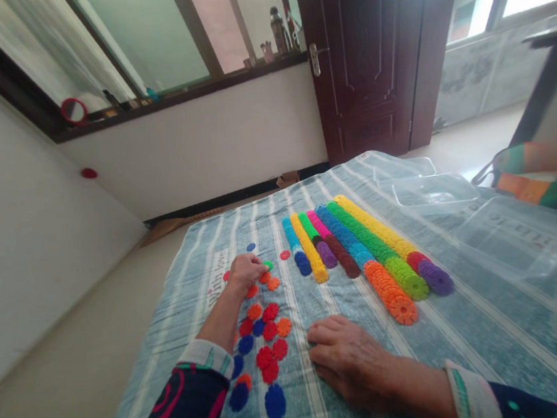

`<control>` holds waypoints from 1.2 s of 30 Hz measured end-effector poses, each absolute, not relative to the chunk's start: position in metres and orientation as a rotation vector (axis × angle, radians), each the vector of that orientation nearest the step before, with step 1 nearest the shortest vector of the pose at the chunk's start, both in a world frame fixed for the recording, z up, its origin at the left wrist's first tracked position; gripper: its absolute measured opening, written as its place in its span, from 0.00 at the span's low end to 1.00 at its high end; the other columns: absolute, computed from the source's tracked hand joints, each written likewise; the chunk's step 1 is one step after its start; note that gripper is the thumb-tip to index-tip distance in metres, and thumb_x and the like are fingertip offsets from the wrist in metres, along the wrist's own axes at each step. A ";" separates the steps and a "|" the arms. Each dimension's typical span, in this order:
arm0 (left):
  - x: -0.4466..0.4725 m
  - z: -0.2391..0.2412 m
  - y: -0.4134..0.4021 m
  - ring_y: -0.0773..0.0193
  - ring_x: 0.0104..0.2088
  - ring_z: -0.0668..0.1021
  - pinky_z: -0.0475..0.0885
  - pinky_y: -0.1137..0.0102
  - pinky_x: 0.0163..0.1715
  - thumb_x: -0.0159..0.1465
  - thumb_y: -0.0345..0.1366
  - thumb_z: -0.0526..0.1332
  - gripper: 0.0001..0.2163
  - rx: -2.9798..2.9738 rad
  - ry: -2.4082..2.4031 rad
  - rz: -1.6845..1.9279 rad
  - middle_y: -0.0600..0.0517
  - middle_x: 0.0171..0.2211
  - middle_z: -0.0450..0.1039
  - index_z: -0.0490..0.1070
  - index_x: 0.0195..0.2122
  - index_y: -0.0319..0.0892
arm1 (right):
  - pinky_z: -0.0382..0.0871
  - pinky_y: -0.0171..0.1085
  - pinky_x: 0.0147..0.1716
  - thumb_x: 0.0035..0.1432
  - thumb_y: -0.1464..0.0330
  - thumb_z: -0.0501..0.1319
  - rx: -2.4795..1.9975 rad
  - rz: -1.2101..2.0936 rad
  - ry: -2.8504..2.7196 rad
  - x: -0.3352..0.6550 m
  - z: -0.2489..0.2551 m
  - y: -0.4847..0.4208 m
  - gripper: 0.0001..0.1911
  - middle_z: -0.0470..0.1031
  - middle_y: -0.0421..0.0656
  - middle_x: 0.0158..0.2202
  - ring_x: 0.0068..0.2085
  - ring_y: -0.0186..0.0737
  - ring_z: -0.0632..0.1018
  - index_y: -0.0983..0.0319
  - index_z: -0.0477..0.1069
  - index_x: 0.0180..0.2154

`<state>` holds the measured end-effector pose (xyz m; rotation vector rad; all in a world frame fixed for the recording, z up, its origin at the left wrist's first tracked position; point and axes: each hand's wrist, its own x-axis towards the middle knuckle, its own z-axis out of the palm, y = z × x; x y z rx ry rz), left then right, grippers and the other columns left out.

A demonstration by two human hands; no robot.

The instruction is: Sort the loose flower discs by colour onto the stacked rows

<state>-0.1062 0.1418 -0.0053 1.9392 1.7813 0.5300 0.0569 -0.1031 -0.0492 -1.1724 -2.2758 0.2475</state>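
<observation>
My left hand (245, 271) reaches forward over scattered plastic discs, its fingers closed in a pinch on a green disc (267, 264). Loose red, orange and blue discs (266, 344) lie spread on the striped blue cloth (472, 321) beside my left forearm. My right hand (348, 355) rests palm down on the cloth with fingers curled, nothing visible in it. Beyond it lie several long rows of stacked discs (363, 246) in yellow, green, blue, pink, orange and purple, side by side.
Clear plastic containers (432, 188) and a clear lid (523, 235) sit on the right of the cloth. A dark wooden door (371, 51) and a window sill with bottles (278, 31) stand behind. A colourful chair (546, 175) is at the far right.
</observation>
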 end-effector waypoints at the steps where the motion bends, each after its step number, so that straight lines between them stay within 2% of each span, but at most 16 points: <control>1: -0.107 -0.005 0.140 0.69 0.18 0.66 0.59 0.74 0.20 0.47 0.31 0.67 0.07 1.905 1.755 0.556 0.59 0.13 0.62 0.69 0.19 0.41 | 0.66 0.41 0.42 0.61 0.71 0.59 -1.170 0.258 -2.279 0.058 -0.047 -0.104 0.05 0.74 0.42 0.37 0.41 0.42 0.73 0.61 0.68 0.31; 5: -0.111 0.001 0.133 0.71 0.17 0.64 0.58 0.74 0.19 0.48 0.30 0.65 0.05 1.832 1.666 0.624 0.59 0.14 0.62 0.69 0.20 0.40 | 0.67 0.41 0.42 0.61 0.73 0.58 -1.217 0.230 -2.186 0.076 -0.024 -0.103 0.04 0.75 0.45 0.38 0.41 0.42 0.74 0.62 0.71 0.33; 9: -0.113 0.012 0.126 0.71 0.18 0.64 0.59 0.73 0.20 0.47 0.31 0.65 0.05 1.851 1.605 0.683 0.59 0.14 0.62 0.69 0.20 0.40 | 0.65 0.44 0.46 0.63 0.73 0.57 -1.342 0.056 -2.029 0.115 0.012 -0.070 0.07 0.74 0.48 0.44 0.46 0.45 0.72 0.62 0.74 0.36; 13: -0.108 0.021 0.121 0.70 0.20 0.66 0.60 0.73 0.22 0.48 0.34 0.66 0.05 1.895 1.538 0.710 0.59 0.15 0.63 0.71 0.20 0.40 | 0.64 0.42 0.44 0.59 0.68 0.62 -1.637 0.130 -2.129 0.150 0.036 -0.013 0.05 0.73 0.47 0.40 0.44 0.45 0.72 0.62 0.76 0.36; 17: -0.094 0.022 0.118 0.69 0.22 0.67 0.62 0.72 0.24 0.47 0.35 0.66 0.05 1.954 1.431 0.751 0.58 0.17 0.66 0.71 0.20 0.40 | 0.64 0.44 0.47 0.55 0.59 0.66 -1.846 0.254 -2.259 0.163 0.029 0.032 0.21 0.71 0.51 0.47 0.51 0.53 0.70 0.62 0.75 0.49; 23: -0.067 0.023 0.117 0.69 0.23 0.68 0.63 0.73 0.26 0.48 0.33 0.65 0.05 2.009 1.340 0.767 0.58 0.17 0.65 0.70 0.19 0.40 | 0.63 0.49 0.52 0.50 0.48 0.68 -1.860 0.283 -2.300 0.162 0.005 0.054 0.37 0.67 0.55 0.54 0.56 0.59 0.66 0.62 0.71 0.56; 31: -0.038 0.016 0.126 0.69 0.20 0.70 0.64 0.73 0.23 0.49 0.32 0.64 0.03 1.986 1.251 0.743 0.57 0.17 0.67 0.71 0.22 0.39 | 0.55 0.59 0.59 0.41 0.48 0.73 -1.822 0.345 -2.397 0.170 0.003 0.069 0.49 0.56 0.56 0.65 0.66 0.66 0.54 0.59 0.65 0.62; 36: -0.029 0.010 0.131 0.69 0.22 0.70 0.63 0.74 0.22 0.50 0.33 0.64 0.03 2.039 1.263 0.753 0.57 0.17 0.68 0.73 0.23 0.39 | 0.52 0.60 0.60 0.37 0.49 0.75 -1.836 0.379 -2.454 0.172 0.003 0.075 0.52 0.56 0.57 0.65 0.65 0.66 0.54 0.59 0.65 0.62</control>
